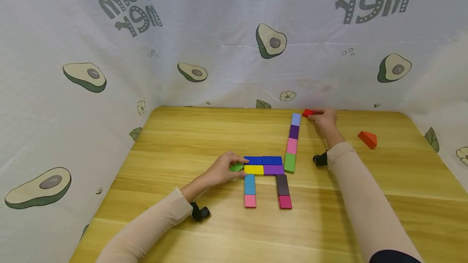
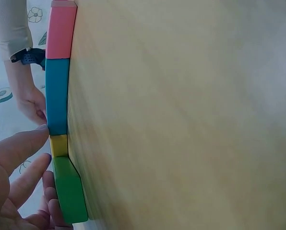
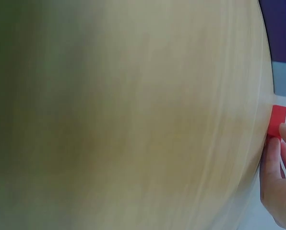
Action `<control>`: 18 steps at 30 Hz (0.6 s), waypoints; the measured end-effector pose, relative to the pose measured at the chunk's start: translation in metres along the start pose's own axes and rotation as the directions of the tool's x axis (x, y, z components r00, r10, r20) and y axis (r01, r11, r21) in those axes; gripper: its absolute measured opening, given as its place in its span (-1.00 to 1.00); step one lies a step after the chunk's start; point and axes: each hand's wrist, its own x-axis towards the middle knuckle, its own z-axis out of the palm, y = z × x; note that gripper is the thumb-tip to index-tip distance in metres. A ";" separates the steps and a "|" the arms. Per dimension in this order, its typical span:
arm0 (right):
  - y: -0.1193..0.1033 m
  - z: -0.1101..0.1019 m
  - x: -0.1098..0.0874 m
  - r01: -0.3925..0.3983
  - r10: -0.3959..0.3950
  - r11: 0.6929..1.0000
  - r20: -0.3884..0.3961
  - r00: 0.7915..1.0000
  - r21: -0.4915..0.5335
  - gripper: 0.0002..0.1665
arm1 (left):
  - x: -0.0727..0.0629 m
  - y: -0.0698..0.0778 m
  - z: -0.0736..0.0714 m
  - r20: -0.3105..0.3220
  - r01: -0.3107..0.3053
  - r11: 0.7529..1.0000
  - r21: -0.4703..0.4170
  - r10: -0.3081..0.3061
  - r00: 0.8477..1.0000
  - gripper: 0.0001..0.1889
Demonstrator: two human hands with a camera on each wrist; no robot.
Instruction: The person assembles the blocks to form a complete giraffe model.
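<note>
My right hand (image 1: 326,120) pinches a small red block (image 1: 308,113) at the table's back, just right of the light-blue block (image 1: 296,119) that tops a column. In the right wrist view, thumb and fingertips grip the red block (image 3: 277,120). My left hand (image 1: 222,169) rests at the left end of the flat block figure, its fairly straight thumb and forefinger touching near the blue block (image 1: 253,160) and yellow block (image 1: 254,169). Between them lies a green block (image 1: 237,167), partly covered by the hand; the left wrist view shows its angled side (image 2: 71,191).
Purple (image 1: 273,169), teal (image 1: 250,184) and dark brown (image 1: 282,184) blocks form the figure's body and legs. Pink (image 1: 291,146) and green (image 1: 290,162) blocks belong to the column. An orange-red triangular block (image 1: 368,139) lies at right. A patterned cloth hangs behind the wooden table (image 1: 204,129).
</note>
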 end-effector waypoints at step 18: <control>-0.006 0.015 0.010 -0.024 0.024 0.999 0.016 1.000 0.040 -0.49 | 0.001 -0.003 0.001 -0.005 0.002 1.000 0.002 -0.002 1.000 -0.62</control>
